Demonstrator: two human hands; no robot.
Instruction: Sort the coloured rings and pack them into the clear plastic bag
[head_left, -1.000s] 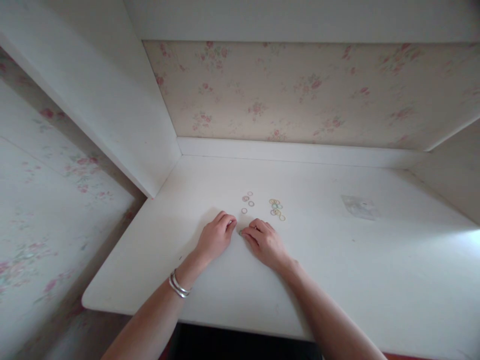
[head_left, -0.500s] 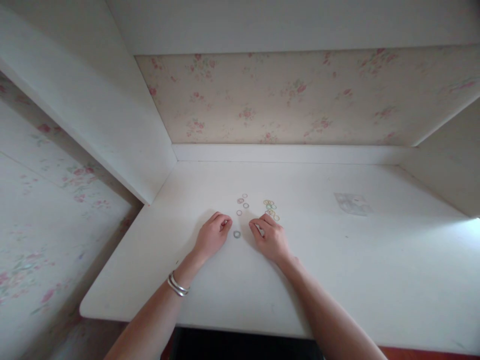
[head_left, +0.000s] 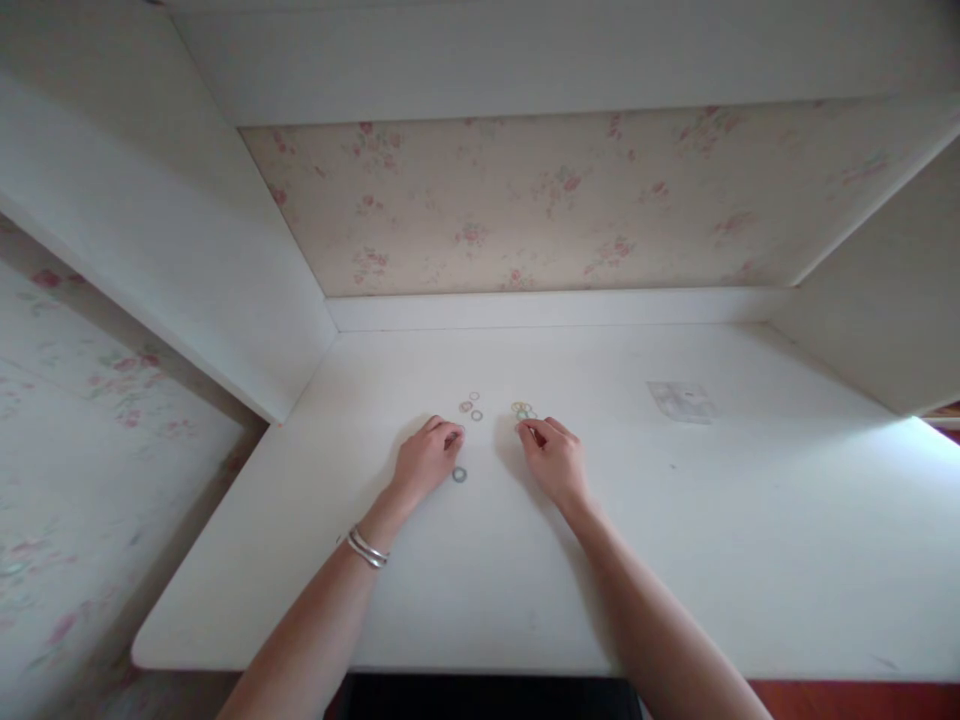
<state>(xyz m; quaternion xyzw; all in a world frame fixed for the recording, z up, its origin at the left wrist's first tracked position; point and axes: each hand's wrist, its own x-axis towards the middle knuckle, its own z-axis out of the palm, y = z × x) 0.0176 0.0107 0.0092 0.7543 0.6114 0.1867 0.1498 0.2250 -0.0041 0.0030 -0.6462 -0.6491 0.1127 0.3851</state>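
My left hand (head_left: 427, 457) rests on the white desk, thumb and fingers pinched together; what they hold, if anything, is hidden. Just beyond its fingertips lie a pinkish ring (head_left: 466, 407), a paler thin ring (head_left: 474, 396) and a grey ring (head_left: 477, 415). Nearer to me, a darker grey-green ring (head_left: 460, 475) sits below the fingertips. To the right, my right hand (head_left: 553, 455) is pinched at the near edge of a small cluster of yellow and greenish rings (head_left: 520, 408), partly covering it. Whether a ring is between those fingers cannot be made out.
A clear plastic bag (head_left: 682, 402) lies flat on the white desk (head_left: 750, 560) to the right. Behind stands a low ledge (head_left: 555, 308) under floral wallpaper. White side panels (head_left: 247, 230) rise at the left and right.
My right hand has moved slightly right, away from my left, and now covers the near part of the yellow cluster. My left fingertips now hide the nearest pink ring's spot. The view has shifted a little.
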